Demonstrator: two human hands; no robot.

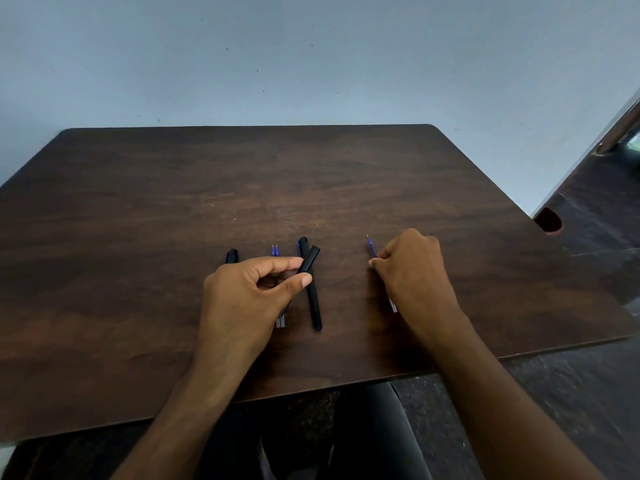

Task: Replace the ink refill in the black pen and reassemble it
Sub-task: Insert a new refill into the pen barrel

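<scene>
On the dark wooden table (pixel 242 174), my left hand (pixel 249 292) pinches a short black pen barrel piece (pixel 309 260) between thumb and forefinger, tilted up to the right. A whole black pen (pixel 312 299) lies just behind it, touching or nearly so. My right hand (pixel 412 268) pinches a blue ink refill (pixel 371 250) low against the table, tip pointing away; its pale rear end (pixel 393 306) shows under my wrist. Two more blue refills (pixel 275 251) lie side by side, mostly hidden under my left hand. Another black pen part (pixel 231 256) peeks out at the left.
The table's front edge runs close to my lap. Its right edge drops to a dark floor. A bare pale wall stands behind the table. A reddish-brown object (pixel 549 220) sits on the floor at the right.
</scene>
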